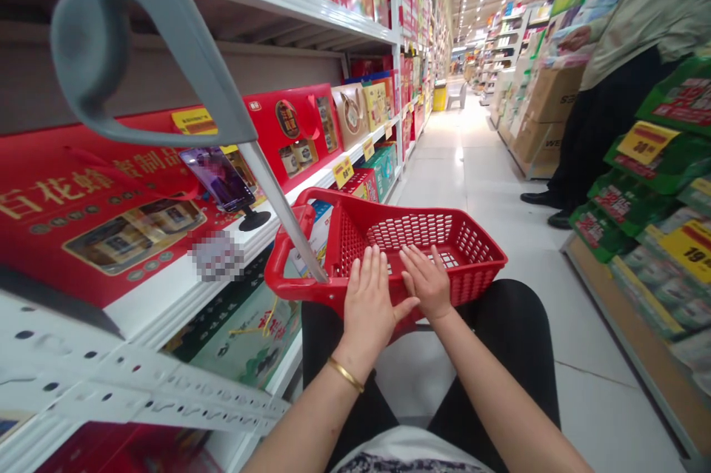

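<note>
Phone (222, 180) on shelf (149, 304) beside red basket (478, 270)

shop, price tags (344, 172) on shelves (311, 2)

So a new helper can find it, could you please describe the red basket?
White shelving runs along the left. Beside it, at the person's knees, is the red basket. Unlike the red gift boxes nearby, it is open-topped with latticed walls.

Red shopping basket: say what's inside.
Only perforated walls and part of the bottom show inside the red shopping basket; the left hand, right hand and near wall cover the rest.
</note>
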The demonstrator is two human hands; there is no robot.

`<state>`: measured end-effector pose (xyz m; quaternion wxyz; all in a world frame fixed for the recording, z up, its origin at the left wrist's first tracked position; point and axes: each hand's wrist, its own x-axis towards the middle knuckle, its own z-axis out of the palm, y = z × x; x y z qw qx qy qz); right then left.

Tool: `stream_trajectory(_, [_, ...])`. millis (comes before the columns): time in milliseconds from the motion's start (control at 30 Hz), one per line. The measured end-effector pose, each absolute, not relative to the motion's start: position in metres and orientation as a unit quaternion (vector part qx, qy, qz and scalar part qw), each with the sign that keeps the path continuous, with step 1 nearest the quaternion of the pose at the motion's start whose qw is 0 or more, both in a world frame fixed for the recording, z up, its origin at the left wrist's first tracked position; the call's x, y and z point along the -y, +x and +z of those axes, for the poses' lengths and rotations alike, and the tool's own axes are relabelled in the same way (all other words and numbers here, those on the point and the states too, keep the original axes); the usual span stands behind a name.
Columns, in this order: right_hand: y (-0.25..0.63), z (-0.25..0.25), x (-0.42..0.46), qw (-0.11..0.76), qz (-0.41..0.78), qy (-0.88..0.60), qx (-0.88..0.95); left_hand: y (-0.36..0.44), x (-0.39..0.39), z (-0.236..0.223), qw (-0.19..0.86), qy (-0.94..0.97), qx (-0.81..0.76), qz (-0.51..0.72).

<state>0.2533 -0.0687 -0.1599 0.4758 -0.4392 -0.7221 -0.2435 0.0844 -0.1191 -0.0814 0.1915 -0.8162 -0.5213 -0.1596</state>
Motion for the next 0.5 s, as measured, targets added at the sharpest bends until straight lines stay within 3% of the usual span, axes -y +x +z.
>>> stream_trajectory(100, [0.295,-0.168,0.068,0.445,-0.260,-0.475,0.713,0.084,0.120,-0.082,0.193,-0.816,0.521,-0.163])
stream_trajectory(233, [0.328,-0.178,0.065,0.483,-0.281,-0.539,0.631,0.086,0.121,-0.084,0.187,-0.815,0.520,-0.174])
stream_trajectory(367, [0.286,-0.171,0.070,0.542,-0.248,-0.544,0.591,0.087,0.121,-0.082,0.183,-0.811,0.526,-0.179])
stream_trajectory(500, [0.235,-0.160,0.077,0.539,-0.209,-0.484,0.657,0.087,0.121,-0.078,0.180,-0.815,0.525,-0.165])
